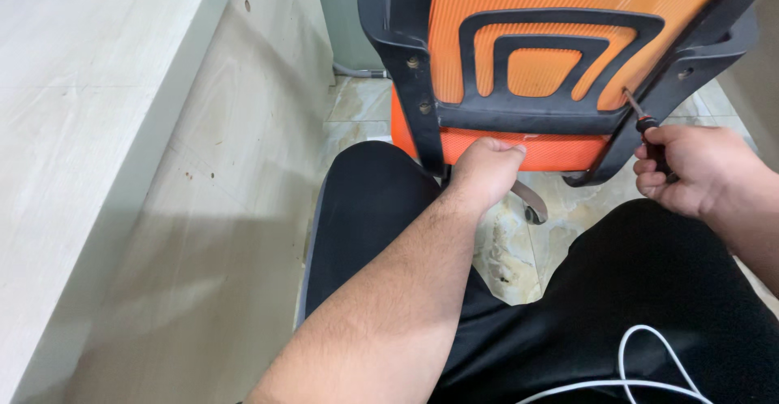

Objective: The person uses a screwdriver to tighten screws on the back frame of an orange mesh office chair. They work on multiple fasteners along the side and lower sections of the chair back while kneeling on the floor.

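An orange mesh office chair (pixel 560 39) with a black plastic frame stands right in front of me, its back turned my way. My left hand (pixel 485 170) is closed around the lower edge of the chair's back, beside the left black upright (pixel 422 88). My right hand (pixel 690 169) grips a screwdriver (pixel 645 124) with a black and red handle. Its shaft points up and left, with the tip touching the right side of the black frame. Two screw heads show on the left upright.
A pale wooden desk (pixel 89 128) with a side panel fills the left. My legs in black shorts (pixel 649 307) occupy the lower frame, with a white cable (pixel 641 371) lying across them. Beige tiled floor (pixel 519 250) and a chair caster (pixel 531 205) show beneath.
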